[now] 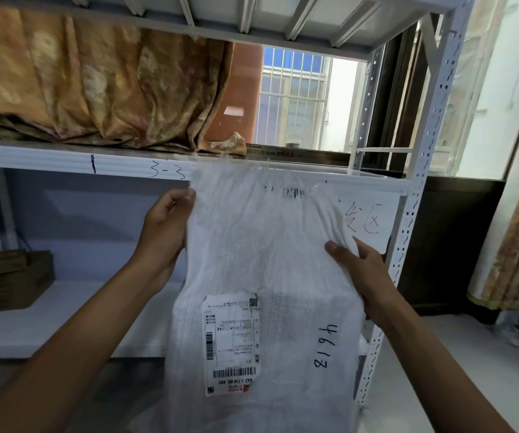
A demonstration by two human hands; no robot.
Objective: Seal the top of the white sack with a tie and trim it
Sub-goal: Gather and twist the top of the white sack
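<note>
A tall white woven sack (261, 245) stands upright in front of me, its loose top reaching up to the shelf edge. A shipping label (231, 342) is stuck low on its front, and "4618" is handwritten beside it. My left hand (166, 235) grips the sack's left edge near the top, thumb on the front. My right hand (361, 270) grips the right edge a little lower, bunching the fabric into folds. I see no tie or cutting tool.
A white metal rack (420, 170) stands right behind the sack, its shelf marked "3-3". A patterned cloth (95, 89) lies on the upper shelf. A brown box (11, 279) sits on the lower shelf at left. A window and curtain are at right.
</note>
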